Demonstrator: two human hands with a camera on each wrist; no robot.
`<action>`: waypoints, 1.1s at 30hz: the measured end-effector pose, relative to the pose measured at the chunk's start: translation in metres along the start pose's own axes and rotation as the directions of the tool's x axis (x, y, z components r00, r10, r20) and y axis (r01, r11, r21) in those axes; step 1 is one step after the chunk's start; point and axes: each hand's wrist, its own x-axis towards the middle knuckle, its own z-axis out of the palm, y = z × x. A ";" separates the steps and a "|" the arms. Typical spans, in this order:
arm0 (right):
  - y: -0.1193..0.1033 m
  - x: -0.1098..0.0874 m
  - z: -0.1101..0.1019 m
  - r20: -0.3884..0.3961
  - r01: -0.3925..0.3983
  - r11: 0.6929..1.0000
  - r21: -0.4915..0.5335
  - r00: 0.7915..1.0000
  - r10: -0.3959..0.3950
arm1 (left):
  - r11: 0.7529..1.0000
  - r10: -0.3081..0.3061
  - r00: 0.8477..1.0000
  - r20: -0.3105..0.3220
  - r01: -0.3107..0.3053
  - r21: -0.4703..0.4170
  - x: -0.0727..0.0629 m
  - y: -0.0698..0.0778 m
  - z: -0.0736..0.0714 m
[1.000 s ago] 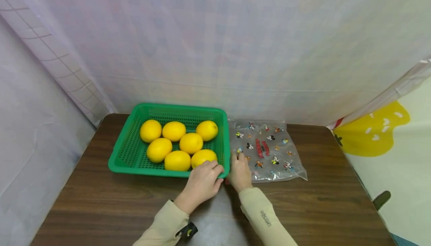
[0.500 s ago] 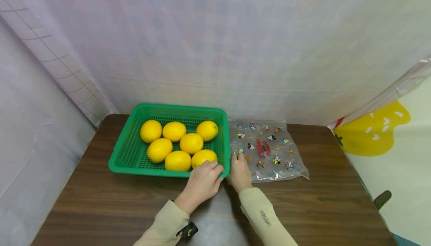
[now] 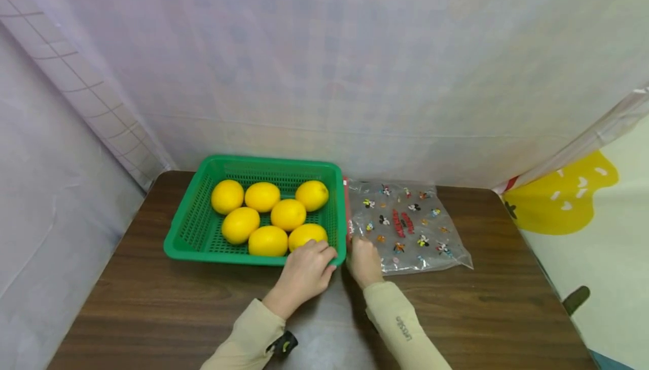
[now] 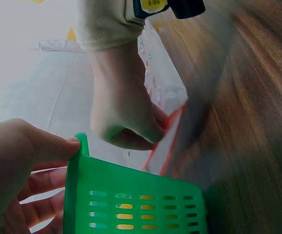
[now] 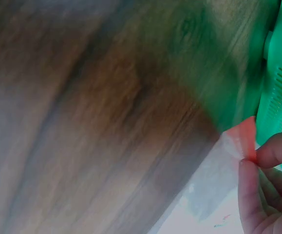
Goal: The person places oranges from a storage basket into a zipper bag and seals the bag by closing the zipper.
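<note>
A green plastic basket (image 3: 218,257) on the table holds several yellow lemons (image 3: 288,215). My left hand (image 3: 306,271) grips the rim at its near right corner; in the left wrist view the thumb (image 4: 58,146) lies over the rim and the other fingers are on the outer side. Right beside the basket lies a flat, clear zip bag (image 3: 428,226) printed with small cartoon figures. Its red top strip (image 3: 347,206) runs along the basket's right wall. With thumb and forefinger my right hand (image 3: 366,260) pinches the near end of that strip (image 5: 247,134), as the right wrist view shows.
The dark wooden table (image 3: 481,302) carries both things near its back edge. Behind it hangs a pale curtain (image 3: 355,77), close to the basket and bag. A white sheet (image 3: 45,190) stands along the left side.
The bag has slid a little to the right, and its red strip now shows beside the basket. My right hand has shifted slightly right and nearer. Left hand and basket stay put.
</note>
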 end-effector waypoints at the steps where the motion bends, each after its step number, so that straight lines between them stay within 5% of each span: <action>1: 0.001 0.000 -0.001 -0.008 0.004 1.000 0.011 1.000 -0.004 | 1.000 -0.004 1.000 0.002 0.004 -0.003 0.000 0.000 0.000; 16: 0.008 -0.007 -0.038 -0.211 0.053 0.988 0.143 0.977 -0.022 | 0.999 -0.010 1.000 -0.018 0.009 -0.032 0.000 -0.001 0.001; 33: 0.009 -0.020 -0.081 -0.386 0.185 0.965 0.184 0.917 -0.102 | 0.998 -0.031 0.999 -0.005 0.031 -0.060 0.001 0.003 0.003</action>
